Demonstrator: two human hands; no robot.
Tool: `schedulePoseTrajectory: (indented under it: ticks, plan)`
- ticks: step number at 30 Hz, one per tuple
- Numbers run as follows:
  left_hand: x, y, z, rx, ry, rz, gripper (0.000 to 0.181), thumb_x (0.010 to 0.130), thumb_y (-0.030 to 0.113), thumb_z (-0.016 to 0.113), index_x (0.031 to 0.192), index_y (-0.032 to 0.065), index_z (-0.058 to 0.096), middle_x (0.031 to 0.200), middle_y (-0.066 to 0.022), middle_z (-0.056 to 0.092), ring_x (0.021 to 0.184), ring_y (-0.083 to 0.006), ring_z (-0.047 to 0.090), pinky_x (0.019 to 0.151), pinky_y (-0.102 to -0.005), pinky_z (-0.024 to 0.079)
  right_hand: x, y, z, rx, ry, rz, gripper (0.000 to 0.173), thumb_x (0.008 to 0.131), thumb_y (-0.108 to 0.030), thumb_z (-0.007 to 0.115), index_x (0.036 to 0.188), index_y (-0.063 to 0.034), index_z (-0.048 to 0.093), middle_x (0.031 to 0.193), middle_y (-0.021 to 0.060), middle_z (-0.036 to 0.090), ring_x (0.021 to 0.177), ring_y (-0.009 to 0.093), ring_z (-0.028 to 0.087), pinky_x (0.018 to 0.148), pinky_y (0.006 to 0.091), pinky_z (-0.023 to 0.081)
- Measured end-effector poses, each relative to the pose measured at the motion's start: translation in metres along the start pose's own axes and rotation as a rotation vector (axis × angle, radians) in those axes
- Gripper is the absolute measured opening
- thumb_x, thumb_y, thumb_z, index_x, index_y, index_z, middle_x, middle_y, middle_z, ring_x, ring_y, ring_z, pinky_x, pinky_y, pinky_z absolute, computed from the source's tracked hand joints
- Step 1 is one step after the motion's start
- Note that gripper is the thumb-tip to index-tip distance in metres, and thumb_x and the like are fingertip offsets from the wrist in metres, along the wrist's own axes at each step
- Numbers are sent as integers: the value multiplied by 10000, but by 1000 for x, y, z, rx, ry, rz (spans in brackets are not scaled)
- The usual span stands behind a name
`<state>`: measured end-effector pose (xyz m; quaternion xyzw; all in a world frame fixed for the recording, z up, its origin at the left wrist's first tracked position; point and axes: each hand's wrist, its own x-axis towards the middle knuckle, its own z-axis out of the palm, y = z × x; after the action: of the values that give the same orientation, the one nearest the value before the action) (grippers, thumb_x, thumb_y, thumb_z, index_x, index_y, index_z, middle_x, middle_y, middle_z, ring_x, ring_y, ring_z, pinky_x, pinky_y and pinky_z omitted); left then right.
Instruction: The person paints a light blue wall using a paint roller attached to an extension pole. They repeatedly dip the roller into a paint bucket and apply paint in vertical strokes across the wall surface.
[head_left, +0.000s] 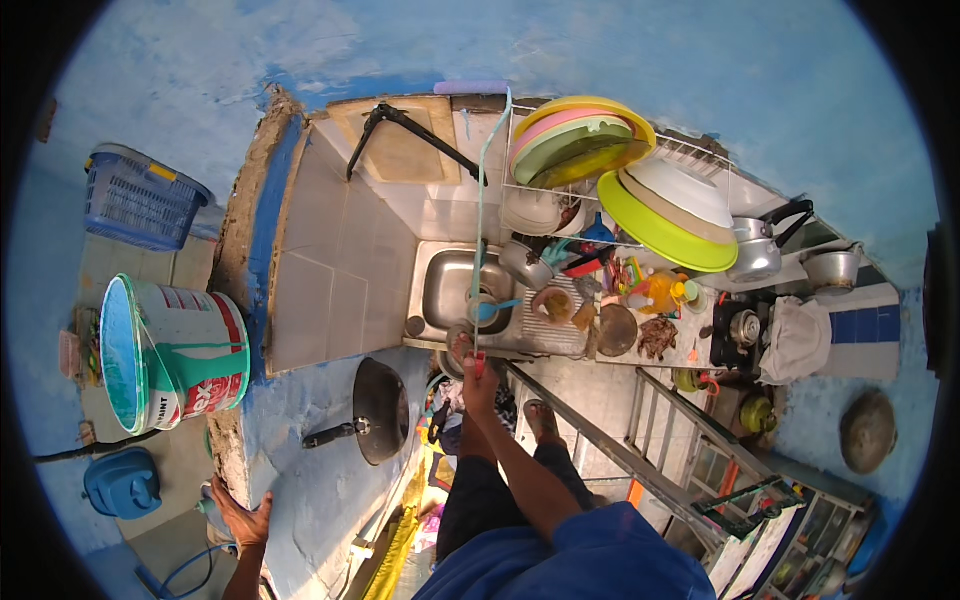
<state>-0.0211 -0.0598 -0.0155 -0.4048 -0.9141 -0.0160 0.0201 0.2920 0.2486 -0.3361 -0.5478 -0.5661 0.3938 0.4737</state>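
Note:
My right hand (480, 386) grips the red handle (480, 364) of a paint roller. Its thin pale-teal rod (481, 225) runs up over the sink, bending near the top. The lavender roller sleeve (471, 88) lies against the blue wall just above the tiles. At the lower left, my left hand (241, 517) has its fingers spread and holds nothing. It is at the rough broken edge (225, 457) of a blue partition wall; the exact contact is hard to tell. One bare foot (459, 341) is at the front edge of the steel sink (465, 292).
A metal ladder (600, 442) stands at the right. Basins (667, 217) and pots crowd the dish rack above the counter. A stove (742, 326) is farther right. A frying pan (381, 412) hangs on the partition, with a paint bucket (176, 352) beyond it.

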Motion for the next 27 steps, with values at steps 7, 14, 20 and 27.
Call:
schedulePoseTrajectory:
  ticks: [7, 14, 20, 27]
  plan:
    - [0, 4, -4, 5, -15, -5, 1072, 665, 543, 731, 1376, -100, 249, 1323, -321, 352, 1250, -468, 357, 1063, -490, 297, -16, -15, 6, 82, -40, 146, 293, 937, -267, 549, 1090, -23, 598, 762, 77, 577, 679, 202, 550, 620, 336, 449]
    - [4, 1, -2, -28, -8, 20, 1080, 665, 561, 723, 1375, -105, 255, 1328, -320, 353, 1258, -468, 345, 1060, -504, 291, -22, -39, 52, 485, -62, 438, 263, 956, -265, 540, 1058, -35, 616, 640, -14, 515, 552, 85, 493, 514, 256, 415]
    - [-3, -9, 3, -26, -33, -14, 1119, 671, 632, 687, 1388, -100, 238, 1367, -319, 320, 1293, -463, 309, 1081, -507, 262, 23, -92, 89, 689, -75, 446, 297, 972, -309, 511, 1060, -45, 613, 577, -37, 471, 457, 57, 443, 419, 233, 361]
    - [-3, -4, -1, -27, -55, -31, 1148, 670, 657, 676, 1398, -102, 216, 1370, -314, 314, 1298, -452, 312, 1086, -504, 263, -12, -101, 87, 716, -9, 588, 290, 976, -323, 505, 1018, -56, 612, 548, -17, 447, 451, 57, 433, 401, 230, 365]
